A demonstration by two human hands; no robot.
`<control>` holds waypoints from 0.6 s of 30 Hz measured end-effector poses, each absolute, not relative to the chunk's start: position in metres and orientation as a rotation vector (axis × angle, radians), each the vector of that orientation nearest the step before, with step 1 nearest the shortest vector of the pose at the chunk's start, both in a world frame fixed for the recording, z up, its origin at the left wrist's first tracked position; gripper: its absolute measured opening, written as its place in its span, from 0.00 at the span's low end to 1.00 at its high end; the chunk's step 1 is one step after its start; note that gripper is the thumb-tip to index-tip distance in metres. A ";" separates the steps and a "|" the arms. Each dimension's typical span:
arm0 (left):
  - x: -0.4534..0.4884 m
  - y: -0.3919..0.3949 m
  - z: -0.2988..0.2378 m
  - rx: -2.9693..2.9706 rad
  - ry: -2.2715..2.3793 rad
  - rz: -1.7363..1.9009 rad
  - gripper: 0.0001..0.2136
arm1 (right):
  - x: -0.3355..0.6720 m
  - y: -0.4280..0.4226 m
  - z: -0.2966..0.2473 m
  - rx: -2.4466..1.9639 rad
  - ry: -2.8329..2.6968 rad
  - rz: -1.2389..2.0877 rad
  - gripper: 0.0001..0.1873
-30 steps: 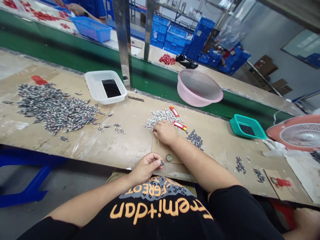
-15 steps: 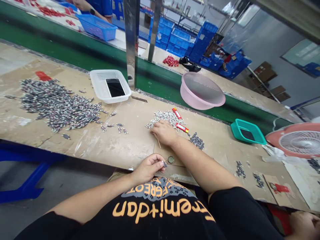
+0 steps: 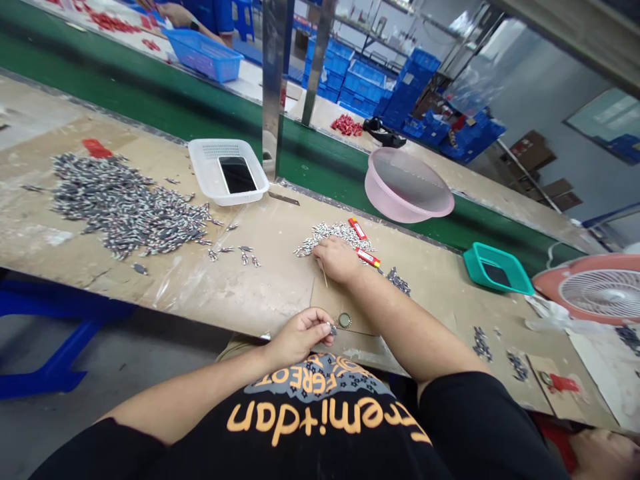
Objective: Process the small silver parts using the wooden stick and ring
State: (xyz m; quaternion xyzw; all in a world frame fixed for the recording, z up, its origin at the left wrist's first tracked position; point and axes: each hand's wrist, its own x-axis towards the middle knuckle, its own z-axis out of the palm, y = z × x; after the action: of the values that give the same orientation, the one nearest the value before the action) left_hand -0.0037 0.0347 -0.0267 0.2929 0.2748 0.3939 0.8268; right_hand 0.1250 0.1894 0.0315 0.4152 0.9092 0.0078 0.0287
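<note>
My left hand (image 3: 299, 335) is at the near edge of the table, its fingers pinched on a small dark metal part (image 3: 332, 329). A round bottle cap (image 3: 345, 321) lies just right of it on a cardboard sheet. My right hand (image 3: 338, 259) rests palm down on a small pile of silver parts (image 3: 327, 235), fingers curled, with a thin wooden stick (image 3: 323, 274) poking out under it. Two red lighters (image 3: 363, 242) lie beside that pile. A little heap of dark parts (image 3: 399, 280) sits to the right of my wrist.
A big heap of grey parts (image 3: 125, 205) covers the table's left. A white basket (image 3: 206, 173) holds a phone. A pink bowl (image 3: 407, 189), a teal tray (image 3: 495, 268) and a fan (image 3: 593, 287) stand to the right. Across the green belt another person works by a blue basket (image 3: 204, 55).
My right hand has stayed on the silver pile, fingers shifting slightly. The left hand keeps its pinch on the small part. The view has drifted a little to the left.
</note>
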 end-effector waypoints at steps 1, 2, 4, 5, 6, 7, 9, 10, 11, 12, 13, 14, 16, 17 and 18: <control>-0.004 0.035 -0.027 0.622 0.581 0.839 0.12 | 0.127 0.189 0.032 1.316 2.828 0.028 0.09; -0.004 0.034 -0.027 0.620 0.579 0.840 0.12 | 0.129 0.189 0.032 1.352 2.857 0.027 0.08; -0.004 0.034 -0.027 0.614 0.574 0.844 0.12 | 0.133 0.190 0.033 1.417 2.923 0.004 0.08; -0.004 0.034 -0.027 0.609 0.571 0.847 0.11 | 0.135 0.189 0.034 1.448 2.956 -0.019 0.07; -0.004 0.034 -0.026 0.599 0.566 0.852 0.11 | 0.138 0.188 0.035 1.472 2.988 -0.055 0.07; -0.003 0.034 -0.025 0.583 0.561 0.859 0.11 | 0.140 0.185 0.037 1.494 3.021 -0.103 0.06; -0.003 0.034 -0.022 0.540 0.544 0.879 0.11 | 0.145 0.172 0.041 1.535 3.098 -0.240 0.05; -0.003 0.035 -0.021 0.516 0.536 0.890 0.11 | 0.146 0.163 0.044 1.548 3.142 -0.331 0.04; -0.003 0.035 -0.019 0.492 0.531 0.902 0.11 | 0.148 0.152 0.047 1.558 3.182 -0.429 0.03; -0.002 0.035 -0.017 0.468 0.530 0.915 0.10 | 0.150 0.140 0.049 1.576 3.214 -0.530 0.03; -0.002 0.035 -0.015 0.445 0.532 0.931 0.10 | 0.151 0.127 0.051 1.595 3.237 -0.628 0.03; -0.002 0.035 -0.013 0.424 0.536 0.946 0.09 | 0.153 0.114 0.052 1.623 3.255 -0.713 0.03; -0.002 0.034 -0.011 0.401 0.545 0.970 0.08 | 0.156 0.091 0.052 1.672 3.285 -0.852 0.04; -0.001 0.033 -0.010 0.399 0.551 0.980 0.07 | 0.158 0.081 0.050 1.682 3.300 -0.897 0.05; -0.001 0.033 -0.010 0.402 0.558 0.987 0.07 | 0.160 0.073 0.049 1.675 3.316 -0.920 0.06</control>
State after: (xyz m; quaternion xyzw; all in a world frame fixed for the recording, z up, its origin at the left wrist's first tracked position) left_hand -0.0012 0.0328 -0.0097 0.1892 0.2624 0.4643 0.8244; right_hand 0.1603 0.0734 0.0485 0.4121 0.8160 -0.2264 -0.3362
